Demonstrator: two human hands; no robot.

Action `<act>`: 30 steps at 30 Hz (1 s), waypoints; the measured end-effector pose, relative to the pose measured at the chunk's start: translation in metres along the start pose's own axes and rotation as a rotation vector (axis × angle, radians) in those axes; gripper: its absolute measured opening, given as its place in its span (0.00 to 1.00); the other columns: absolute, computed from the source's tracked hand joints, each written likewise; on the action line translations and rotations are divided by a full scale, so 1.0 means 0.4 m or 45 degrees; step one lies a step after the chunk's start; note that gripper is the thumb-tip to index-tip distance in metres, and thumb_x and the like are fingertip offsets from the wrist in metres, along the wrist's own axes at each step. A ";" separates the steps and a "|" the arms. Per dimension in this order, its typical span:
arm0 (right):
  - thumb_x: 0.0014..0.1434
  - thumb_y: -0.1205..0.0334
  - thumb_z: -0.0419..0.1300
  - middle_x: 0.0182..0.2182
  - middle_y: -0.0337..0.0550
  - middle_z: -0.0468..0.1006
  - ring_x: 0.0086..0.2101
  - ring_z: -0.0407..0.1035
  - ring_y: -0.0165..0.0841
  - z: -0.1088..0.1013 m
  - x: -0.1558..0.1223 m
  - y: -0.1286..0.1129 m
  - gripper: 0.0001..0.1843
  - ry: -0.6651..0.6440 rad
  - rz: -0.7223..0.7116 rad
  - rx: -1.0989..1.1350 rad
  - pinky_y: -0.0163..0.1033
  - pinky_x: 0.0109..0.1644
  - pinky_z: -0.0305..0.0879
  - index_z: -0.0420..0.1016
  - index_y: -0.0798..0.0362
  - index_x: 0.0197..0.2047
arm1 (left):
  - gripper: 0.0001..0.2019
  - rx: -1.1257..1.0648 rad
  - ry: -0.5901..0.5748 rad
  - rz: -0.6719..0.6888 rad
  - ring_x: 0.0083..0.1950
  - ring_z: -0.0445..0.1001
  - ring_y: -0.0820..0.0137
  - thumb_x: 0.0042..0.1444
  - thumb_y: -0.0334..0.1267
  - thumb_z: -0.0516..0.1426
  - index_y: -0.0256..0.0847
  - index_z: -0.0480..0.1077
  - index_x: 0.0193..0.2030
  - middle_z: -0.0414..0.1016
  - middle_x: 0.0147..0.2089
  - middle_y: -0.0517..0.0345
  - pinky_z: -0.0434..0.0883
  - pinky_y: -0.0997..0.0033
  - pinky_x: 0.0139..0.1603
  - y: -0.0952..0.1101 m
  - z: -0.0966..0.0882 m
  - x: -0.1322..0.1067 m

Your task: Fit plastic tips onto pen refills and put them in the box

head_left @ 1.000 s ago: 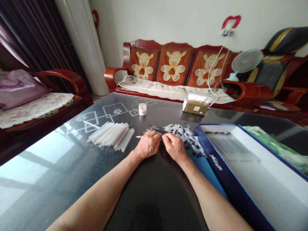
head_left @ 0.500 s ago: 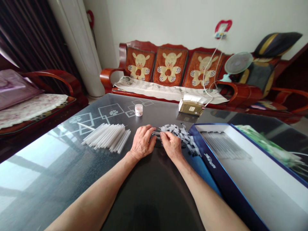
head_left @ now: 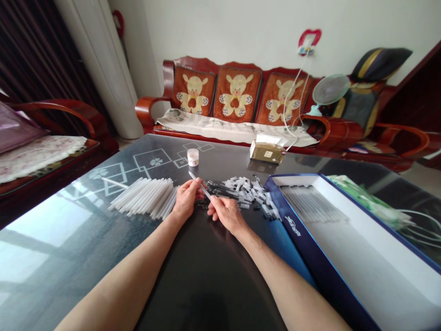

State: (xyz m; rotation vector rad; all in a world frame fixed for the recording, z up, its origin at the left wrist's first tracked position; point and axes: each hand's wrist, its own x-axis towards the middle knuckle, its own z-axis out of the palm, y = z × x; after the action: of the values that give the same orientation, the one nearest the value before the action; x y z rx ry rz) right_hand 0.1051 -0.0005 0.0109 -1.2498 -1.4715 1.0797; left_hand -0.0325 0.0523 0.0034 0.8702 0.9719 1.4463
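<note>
From where I stand, the person's left hand (head_left: 186, 200) is raised slightly off the worktop (head_left: 206, 294), its fingers (head_left: 193, 185) closed around a slim clear plastic tube (head_left: 199, 185). The tube slants up and away, clear of the surface, with its upper end poking out beyond those fingers. The right hand (head_left: 225, 214) sits close by, its fingers (head_left: 214, 203) curled in and reaching toward the tube's lower end. They are at or just beside that end, but I cannot tell whether they are gripping it or merely touching it.

Just ahead of the right fingers, a loose heap of dark slender rods (head_left: 220, 189) runs into a pile of small white plastic pieces (head_left: 250, 191). Some of those pieces seem to be fitted on the rods, though the detail is too small to be sure. To the left of the left fingers lies a fanned, neatly aligned batch of clear tubes (head_left: 144, 197), matching the one in hand. Well to the right of the right fingers is an open cardboard box with blue edges (head_left: 310, 259), with a row of similar tubes (head_left: 310, 203) inside. Farther ahead of the fingers, a small white jar (head_left: 193, 157) and a tissue packet (head_left: 267, 151) stand on the worktop.
</note>
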 end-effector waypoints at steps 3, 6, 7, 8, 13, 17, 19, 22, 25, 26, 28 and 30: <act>0.62 0.44 0.51 0.20 0.42 0.76 0.17 0.67 0.26 0.005 -0.004 0.003 0.26 -0.114 0.026 -0.102 0.31 0.23 0.63 0.74 0.56 0.25 | 0.22 -0.125 -0.085 -0.071 0.26 0.72 0.74 0.44 0.47 0.65 0.35 0.70 0.42 0.76 0.30 0.56 0.69 0.78 0.25 0.006 0.004 -0.002; 0.63 0.44 0.49 0.21 0.43 0.77 0.18 0.68 0.27 0.016 -0.010 0.008 0.27 -0.137 0.001 -0.224 0.32 0.24 0.63 0.75 0.56 0.26 | 0.22 -0.194 -0.140 -0.115 0.25 0.72 0.75 0.46 0.41 0.64 0.35 0.68 0.47 0.76 0.29 0.58 0.68 0.79 0.23 0.010 0.006 -0.005; 0.64 0.44 0.48 0.21 0.43 0.77 0.19 0.69 0.27 0.017 -0.011 0.008 0.27 -0.134 -0.018 -0.251 0.32 0.25 0.63 0.75 0.55 0.26 | 0.22 -0.202 -0.143 -0.123 0.24 0.71 0.75 0.46 0.40 0.63 0.35 0.67 0.48 0.75 0.28 0.58 0.67 0.79 0.22 0.011 0.007 -0.005; 0.64 0.44 0.47 0.21 0.43 0.77 0.20 0.70 0.28 0.016 -0.011 0.007 0.28 -0.121 -0.042 -0.268 0.32 0.26 0.64 0.75 0.55 0.26 | 0.22 -0.203 -0.146 -0.125 0.23 0.70 0.76 0.47 0.39 0.62 0.35 0.67 0.48 0.75 0.28 0.59 0.66 0.79 0.21 0.012 0.008 -0.005; 0.64 0.51 0.50 0.22 0.39 0.77 0.24 0.70 0.29 -0.074 0.009 -0.018 0.20 0.131 -0.193 -0.480 0.32 0.30 0.63 0.76 0.53 0.29 | 0.19 -0.085 -0.266 -0.101 0.19 0.64 0.77 0.48 0.38 0.57 0.35 0.67 0.48 0.72 0.27 0.61 0.63 0.77 0.18 0.012 0.014 -0.006; 0.55 0.64 0.57 0.25 0.38 0.77 0.27 0.69 0.30 -0.205 0.016 -0.022 0.07 0.250 -0.324 -0.928 0.33 0.34 0.61 0.77 0.51 0.29 | 0.15 0.489 -0.402 0.210 0.20 0.63 0.77 0.57 0.43 0.52 0.36 0.71 0.45 0.71 0.25 0.62 0.61 0.78 0.20 0.009 0.017 -0.025; 0.54 0.66 0.58 0.27 0.39 0.76 0.27 0.69 0.30 -0.250 0.003 -0.006 0.07 0.234 -0.355 -1.085 0.34 0.34 0.61 0.78 0.52 0.30 | 0.15 0.900 -0.461 0.540 0.27 0.70 0.75 0.61 0.44 0.51 0.38 0.73 0.44 0.73 0.28 0.59 0.66 0.77 0.28 0.005 0.019 -0.043; 0.57 0.66 0.57 0.31 0.43 0.76 0.29 0.69 0.31 -0.273 -0.029 0.029 0.08 0.212 -0.401 -1.259 0.35 0.36 0.62 0.78 0.51 0.33 | 0.15 1.384 -0.587 0.924 0.37 0.75 0.70 0.64 0.44 0.49 0.40 0.73 0.46 0.77 0.37 0.54 0.69 0.74 0.38 -0.005 0.024 -0.069; 0.60 0.65 0.55 0.35 0.45 0.76 0.35 0.70 0.33 -0.259 -0.056 0.058 0.10 0.203 -0.446 -1.346 0.36 0.38 0.64 0.78 0.50 0.38 | 0.16 1.662 -0.689 1.021 0.34 0.75 0.70 0.66 0.44 0.47 0.42 0.73 0.46 0.76 0.37 0.54 0.68 0.75 0.33 -0.016 0.026 -0.081; 0.61 0.64 0.55 0.36 0.46 0.75 0.36 0.70 0.34 -0.252 -0.061 0.065 0.10 0.213 -0.451 -1.361 0.37 0.39 0.64 0.78 0.50 0.40 | 0.16 1.712 -0.704 1.029 0.34 0.75 0.70 0.66 0.44 0.47 0.42 0.73 0.46 0.76 0.36 0.54 0.68 0.75 0.32 -0.018 0.026 -0.081; 0.60 0.64 0.55 0.36 0.46 0.75 0.37 0.70 0.35 -0.240 -0.067 0.074 0.09 0.244 -0.453 -1.377 0.37 0.40 0.65 0.76 0.51 0.41 | 0.16 1.763 -0.724 1.041 0.33 0.75 0.70 0.66 0.45 0.46 0.42 0.73 0.45 0.75 0.35 0.55 0.67 0.75 0.30 -0.019 0.025 -0.080; 0.60 0.64 0.56 0.36 0.46 0.74 0.38 0.70 0.36 -0.234 -0.071 0.082 0.07 0.277 -0.454 -1.375 0.38 0.41 0.65 0.75 0.52 0.39 | 0.16 1.776 -0.743 1.044 0.33 0.75 0.70 0.66 0.45 0.46 0.41 0.73 0.44 0.75 0.34 0.55 0.67 0.75 0.30 -0.018 0.024 -0.077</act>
State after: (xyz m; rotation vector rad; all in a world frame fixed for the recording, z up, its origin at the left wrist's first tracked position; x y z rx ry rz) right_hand 0.2055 -0.0188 -0.0032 -1.6216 -2.0654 -0.1791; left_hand -0.0179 0.0227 0.0007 2.7654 1.1407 0.7896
